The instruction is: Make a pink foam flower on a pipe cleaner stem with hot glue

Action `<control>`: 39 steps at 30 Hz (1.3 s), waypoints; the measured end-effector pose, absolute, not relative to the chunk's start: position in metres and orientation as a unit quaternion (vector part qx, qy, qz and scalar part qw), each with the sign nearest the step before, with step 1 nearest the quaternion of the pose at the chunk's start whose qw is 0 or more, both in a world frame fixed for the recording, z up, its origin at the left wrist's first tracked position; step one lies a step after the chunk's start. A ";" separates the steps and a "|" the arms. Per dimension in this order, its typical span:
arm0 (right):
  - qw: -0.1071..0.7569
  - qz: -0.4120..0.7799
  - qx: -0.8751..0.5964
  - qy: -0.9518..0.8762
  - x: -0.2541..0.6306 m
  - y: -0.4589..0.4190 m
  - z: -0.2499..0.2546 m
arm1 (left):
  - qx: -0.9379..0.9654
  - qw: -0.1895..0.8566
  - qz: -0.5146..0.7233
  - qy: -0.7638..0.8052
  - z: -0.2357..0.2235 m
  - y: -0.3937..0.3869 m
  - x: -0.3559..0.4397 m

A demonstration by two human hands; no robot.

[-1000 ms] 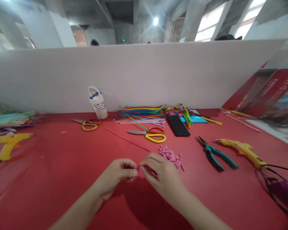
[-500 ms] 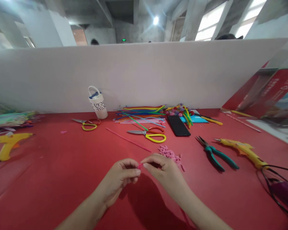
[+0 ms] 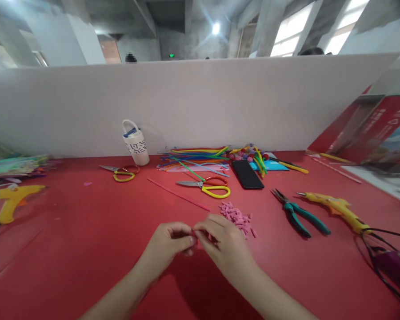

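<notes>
Your left hand (image 3: 170,244) and right hand (image 3: 225,240) meet at a tiny pink piece (image 3: 193,232).
Both pinch narrowly, thumb to finger, seemingly because the tiny pink piece, mostly hidden between the fingertips above the red table (image 3: 86,240), is so small. The pile of pink bits (image 3: 235,216) lies just beyond your right hand, probably for easy reach; the nearer scissors (image 3: 200,184) rest farther off, perhaps to leave room.
</notes>
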State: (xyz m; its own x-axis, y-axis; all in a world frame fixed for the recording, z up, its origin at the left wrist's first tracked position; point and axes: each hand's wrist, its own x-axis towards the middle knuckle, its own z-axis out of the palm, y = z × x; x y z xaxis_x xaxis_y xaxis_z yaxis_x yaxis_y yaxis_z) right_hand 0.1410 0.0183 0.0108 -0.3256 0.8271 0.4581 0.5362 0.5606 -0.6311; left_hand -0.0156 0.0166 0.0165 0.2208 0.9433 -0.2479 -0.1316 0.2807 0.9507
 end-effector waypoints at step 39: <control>0.384 0.144 -0.380 -0.829 0.143 0.019 0.014 | 0.413 0.679 0.356 0.492 0.023 0.016 -0.026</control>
State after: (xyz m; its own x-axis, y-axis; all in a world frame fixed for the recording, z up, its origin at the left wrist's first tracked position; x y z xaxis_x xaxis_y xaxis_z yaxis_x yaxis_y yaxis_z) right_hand 0.1430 0.0186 0.0144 -0.4159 0.7406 0.5277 0.5195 0.6698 -0.5305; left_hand -0.0255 0.0159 0.0226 0.2627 0.8896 -0.3737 -0.0763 0.4053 0.9110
